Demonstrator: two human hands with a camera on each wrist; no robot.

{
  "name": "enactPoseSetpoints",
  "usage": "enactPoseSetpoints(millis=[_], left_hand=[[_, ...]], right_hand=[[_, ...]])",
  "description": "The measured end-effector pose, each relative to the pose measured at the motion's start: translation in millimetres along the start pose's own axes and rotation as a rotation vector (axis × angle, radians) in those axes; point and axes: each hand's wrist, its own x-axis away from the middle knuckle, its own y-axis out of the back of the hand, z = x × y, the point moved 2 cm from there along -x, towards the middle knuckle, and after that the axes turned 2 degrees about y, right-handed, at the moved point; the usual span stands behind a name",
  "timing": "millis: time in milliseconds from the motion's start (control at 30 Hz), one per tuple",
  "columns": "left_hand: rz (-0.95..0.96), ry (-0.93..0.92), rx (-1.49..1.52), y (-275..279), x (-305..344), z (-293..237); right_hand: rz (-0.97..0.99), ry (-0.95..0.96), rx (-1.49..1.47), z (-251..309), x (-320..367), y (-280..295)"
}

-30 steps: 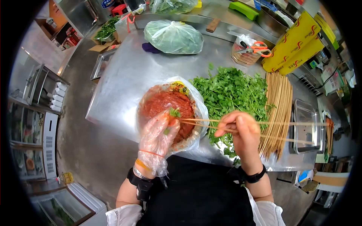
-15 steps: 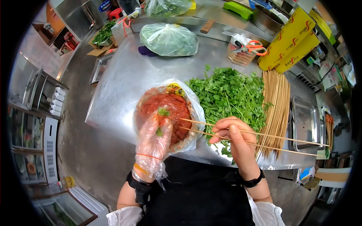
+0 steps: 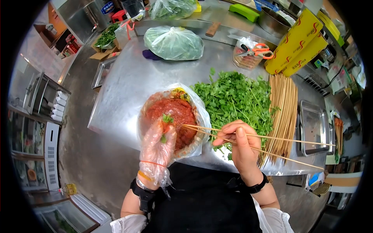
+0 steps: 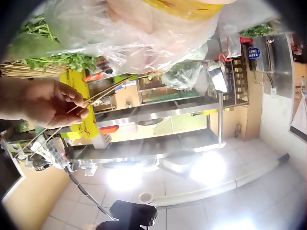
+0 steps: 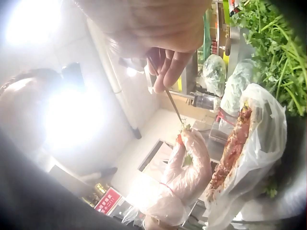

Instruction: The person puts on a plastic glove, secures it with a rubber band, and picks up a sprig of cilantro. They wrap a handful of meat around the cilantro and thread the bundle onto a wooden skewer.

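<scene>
My left hand [image 3: 155, 145], in a clear plastic glove banded at the wrist, holds a small cilantro bundle [image 3: 167, 119] over the lined bowl. Leaves stick out past the fingertips, with a bit of red beside them. Most of the bundle is hidden in the glove. My bare right hand [image 3: 243, 145] pinches two bamboo skewers [image 3: 289, 140], their tips close together and pointing at the left hand. Under the left hand, red marinated meat [image 3: 180, 108] fills the bowl, which has a plastic bag [image 3: 204, 120] around its rim.
Loose cilantro [image 3: 235, 99] lies right of the bowl, beside a pile of skewers [image 3: 283, 101] and a metal tray [image 3: 314, 116]. Farther back stand a bag of greens [image 3: 175, 43], a tub [image 3: 246, 58] with orange-handled scissors [image 3: 262, 51], and yellow film boxes [image 3: 297, 40].
My left hand has shifted slightly left with the bundle. The skewers have drawn back a little from it, and their tips, spread apart half a second ago, have come together.
</scene>
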Motion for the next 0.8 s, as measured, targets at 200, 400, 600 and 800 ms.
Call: enactPoseSetpoints(millis=[200, 400, 600, 800], left_hand=[[-0.054, -0.009, 0.009, 5.5, -5.9, 0.2], [-0.048, 0.0, 0.006, 8.8, -6.4, -2.0], [-0.082, -0.049, -0.055, 9.4, -6.1, -2.4], [-0.062, -0.046, -0.08, 8.3, -8.3, 0.5]], right_hand=[[-0.128, -0.109, 0.019, -9.8, -18.5, 9.6], [-0.173, -0.249, 0.089, -59.9, -46.2, 45.6], [-0.24, -0.255, 0.118, -52.7, -33.6, 66.5], [-0.291, -0.198, 0.075, -25.6, -19.0, 66.0]])
